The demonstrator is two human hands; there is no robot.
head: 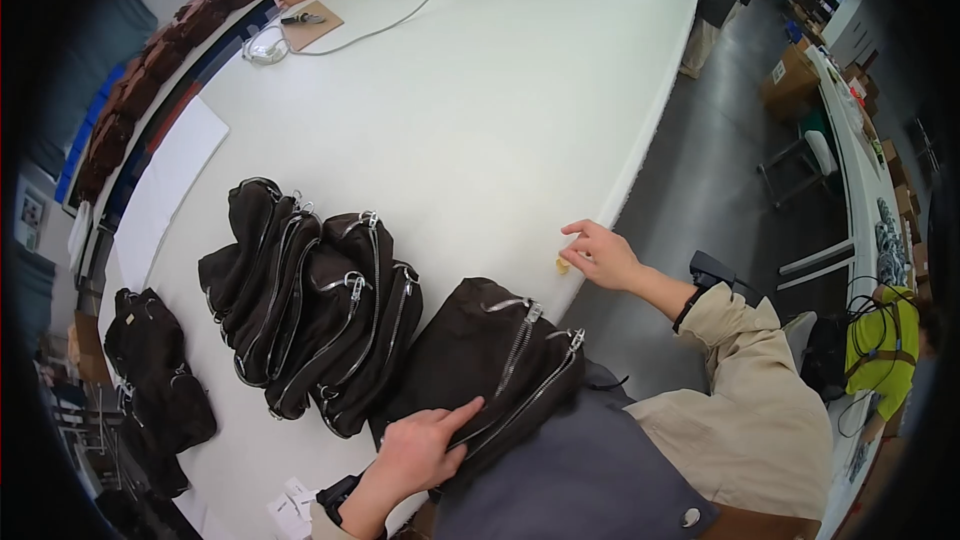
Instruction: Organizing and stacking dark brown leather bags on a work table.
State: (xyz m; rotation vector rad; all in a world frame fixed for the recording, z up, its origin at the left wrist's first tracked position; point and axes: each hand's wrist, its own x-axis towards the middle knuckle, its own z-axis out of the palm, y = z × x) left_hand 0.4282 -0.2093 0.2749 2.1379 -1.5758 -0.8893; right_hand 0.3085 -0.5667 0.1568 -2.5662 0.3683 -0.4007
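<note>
A dark brown-black fabric bag [457, 345] with two silver zippers lies at the table's near edge, against my apron. My left hand [424, 446] rests on its near end, index finger stretched along the fabric beside a zipper and thumb apart. Over the table edge to the right, my right hand [600, 255] has its index finger extended and its other fingers bent. A small yellow scrap [562, 265] is right at those bent fingertips; whether they pinch it I cannot tell. Several similar zippered bags [307, 300] stand packed in a row left of the bag.
More dark bags [154, 382] lie along the left of the white table [480, 112]. Farther off are a brown board [311, 26] with a tool on it, a cable [375, 34] and white sheets [172, 180]. Other people work at the far end. A stool [806, 157] stands across the aisle.
</note>
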